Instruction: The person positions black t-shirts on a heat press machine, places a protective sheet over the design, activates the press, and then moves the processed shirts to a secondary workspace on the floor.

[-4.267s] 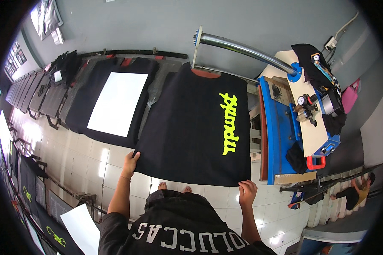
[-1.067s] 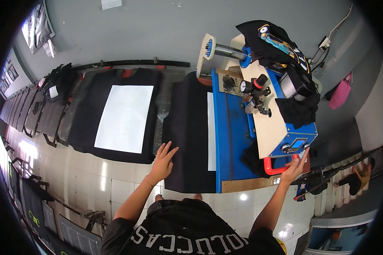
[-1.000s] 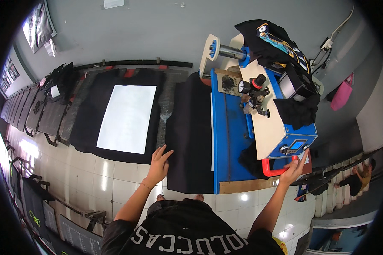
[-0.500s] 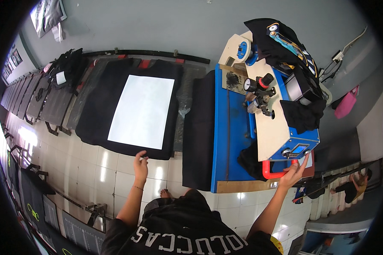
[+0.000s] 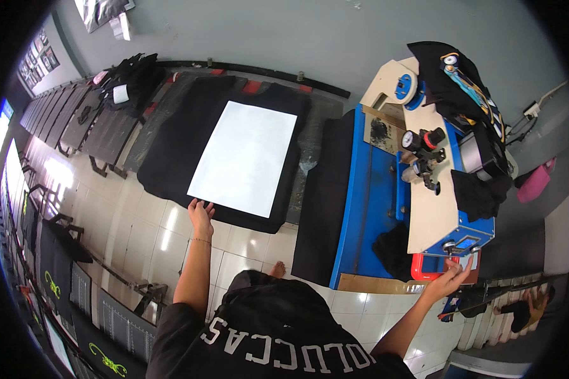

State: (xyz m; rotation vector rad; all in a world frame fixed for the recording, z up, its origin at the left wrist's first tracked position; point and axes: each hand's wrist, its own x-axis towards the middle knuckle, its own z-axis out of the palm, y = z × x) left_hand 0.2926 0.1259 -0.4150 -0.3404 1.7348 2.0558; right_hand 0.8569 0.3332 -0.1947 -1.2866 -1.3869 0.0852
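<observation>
A white rectangular sheet (image 5: pixel 245 158) lies on a black shirt (image 5: pixel 164 161), which is spread flat over a dark board. My left hand (image 5: pixel 201 215) is at the shirt's near edge, just by the sheet's lower left corner. Its fingers are slightly bent and apart, holding nothing visible. On the right stands a blue and cream heat press (image 5: pixel 433 208) with a red handle (image 5: pixel 427 270) at its front. Close beside that handle, under the control panel (image 5: pixel 466 244), is my right hand (image 5: pixel 446 280), fingers apart. Whether its fingertips touch the handle I cannot tell.
Black fabric (image 5: pixel 325 196) hangs between the shirt and the press. More black cloth (image 5: pixel 392 251) is bunched on the press's blue bed. A printed black shirt (image 5: pixel 455 82) drapes over its top. Several dark boards (image 5: pixel 57 120) run off to the left. Another person (image 5: pixel 531 309) sits far right.
The view has shifted, so the scene sits farther right. My left hand has moved left along the shirt's edge to the sheet's lower left corner. My right hand has dropped from the panel's knob.
</observation>
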